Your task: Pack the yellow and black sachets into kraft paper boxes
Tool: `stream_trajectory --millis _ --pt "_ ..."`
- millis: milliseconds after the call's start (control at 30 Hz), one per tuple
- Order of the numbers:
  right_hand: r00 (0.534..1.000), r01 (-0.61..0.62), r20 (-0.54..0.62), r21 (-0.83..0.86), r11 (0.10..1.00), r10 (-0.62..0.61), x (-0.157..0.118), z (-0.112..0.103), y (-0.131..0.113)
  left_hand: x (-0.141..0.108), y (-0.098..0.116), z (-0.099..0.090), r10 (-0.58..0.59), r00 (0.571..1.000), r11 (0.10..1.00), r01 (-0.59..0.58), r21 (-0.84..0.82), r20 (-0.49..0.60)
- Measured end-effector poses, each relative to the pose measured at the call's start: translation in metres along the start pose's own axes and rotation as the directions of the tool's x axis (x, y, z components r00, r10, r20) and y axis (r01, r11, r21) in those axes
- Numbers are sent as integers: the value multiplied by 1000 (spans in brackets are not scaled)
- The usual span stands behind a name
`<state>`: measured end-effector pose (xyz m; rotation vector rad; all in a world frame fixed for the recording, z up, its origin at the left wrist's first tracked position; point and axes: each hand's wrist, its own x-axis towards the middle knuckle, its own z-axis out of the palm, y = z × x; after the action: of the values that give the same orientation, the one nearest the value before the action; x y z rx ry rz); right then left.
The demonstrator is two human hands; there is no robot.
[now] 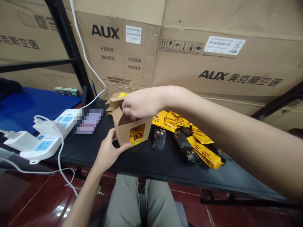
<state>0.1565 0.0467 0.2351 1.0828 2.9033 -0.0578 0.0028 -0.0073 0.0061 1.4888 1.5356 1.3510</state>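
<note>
An open brown cardboard box [123, 134] stands on the black table, tilted slightly. Through its front window a yellow packet [137, 134] with dark lettering shows. My left hand [111, 151] grips the box's lower left corner, thumb along the front bottom edge and fingers round the side. Over the open top, my right hand [139, 104] reaches down inside with bent fingers; the fingertips and anything in them are hidden by the box wall. Right of the box lies a pile of yellow packets [176, 119] and black packets [159, 138], partly under my right forearm.
A white power strip [47, 138] with plugged-in adapters and loose cables lies at the table's left. A pixelated flat object [89, 121] lies between it and the box. Large AUX cartons [180, 66] stand behind, with a black metal frame [71, 47] at left.
</note>
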Motion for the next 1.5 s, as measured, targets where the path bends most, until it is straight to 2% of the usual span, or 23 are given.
stream_trajectory --millis 33,100,200,267,333,433,500,567,667,733,800,933,1000,1167,1300,1500 --pt "999 50 20 10 999 -50 -13 -7 4 0 -1 0 -5 1000 1000 5 -12 0" --pt "991 84 -108 58 995 -77 -41 -13 14 0 -3 1 -6 1000 1000 6 -24 3" --pt "958 -12 -282 130 991 49 -78 1 40 0 -6 0 -11 1000 1000 11 -8 2" --pt "930 -92 -336 177 980 148 -93 25 62 0 -7 -1 -19 1000 1000 19 7 -4" --pt "909 -146 -358 202 968 212 -99 58 83 0 -7 -2 -26 1000 1000 26 16 -10" --pt "891 -180 -381 199 963 246 -94 116 106 0 -7 -1 -42 999 999 42 -1 -11" --pt "838 -254 -465 133 958 286 -86 152 113 0 -7 0 -55 998 998 55 -26 -21" --pt "810 -267 -528 60 962 258 -78 180 117 -1 -8 1 -63 997 997 62 -41 -37" --pt "775 -279 -597 -28 960 208 -73 203 119 -1 -8 1 -84 996 996 83 -35 -43" --pt "754 -278 -630 -53 959 184 -74 208 121 -2 -7 0 -100 994 995 99 -35 -45" --pt "715 -252 -677 -15 968 176 -78 209 123 -2 -7 0 -113 992 993 110 -42 -55" --pt "572 -117 -781 225 967 251 -84 210 127 -4 -7 -2 -153 986 988 153 -4 -63" --pt "523 -29 -800 327 944 294 -84 210 128 -4 -8 -4 -170 984 985 171 17 -58" --pt "509 78 -781 461 884 362 -82 211 129 -5 -9 -4 -154 988 988 154 -9 -24" --pt "488 65 -775 492 868 402 -82 210 129 -5 -5 -4 -159 987 987 158 -28 -19" --pt "500 31 -779 452 891 378 -80 210 125 -6 8 -4 -234 968 971 229 -67 -87"
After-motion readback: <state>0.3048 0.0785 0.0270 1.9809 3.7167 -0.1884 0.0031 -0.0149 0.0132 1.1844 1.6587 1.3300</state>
